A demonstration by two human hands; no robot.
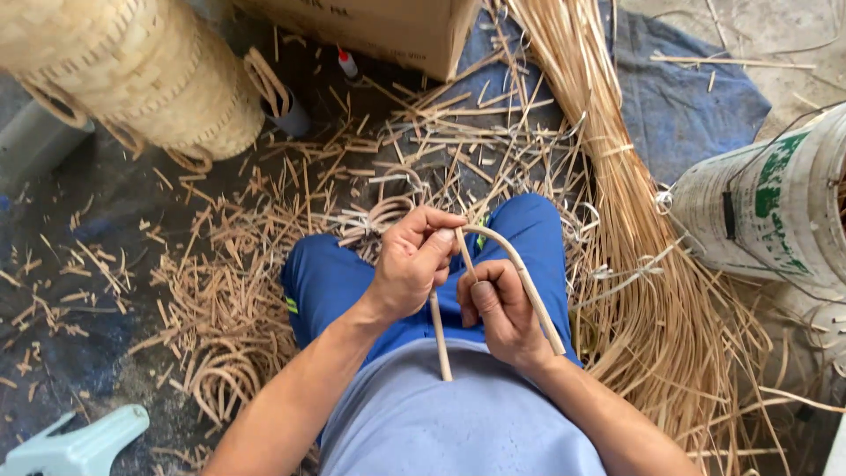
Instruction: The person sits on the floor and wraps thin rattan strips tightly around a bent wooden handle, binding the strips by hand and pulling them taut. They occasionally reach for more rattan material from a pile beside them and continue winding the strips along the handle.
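Left hand (pixel 412 264) & right hand (pixel 499 308) both closed on 1 bent cane strip (pixel 520 273) over lap. Hoop only half-curved, ends unjoined. Loose cane bundle (pixel 634 264) right of right hand, untouched.

Loose cane bundle (pixel 643 264) and white bucket (pixel 767 211) crowd the right; scattered offcuts (pixel 229 291) litter the left

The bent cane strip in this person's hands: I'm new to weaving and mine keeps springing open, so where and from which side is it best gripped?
Probably at the top of the bend, from above, where the left hand pinches the bent cane strip. The right hand clasps it just below. Both straight ends point back toward the body, so gripping near the arch likely holds the curve.
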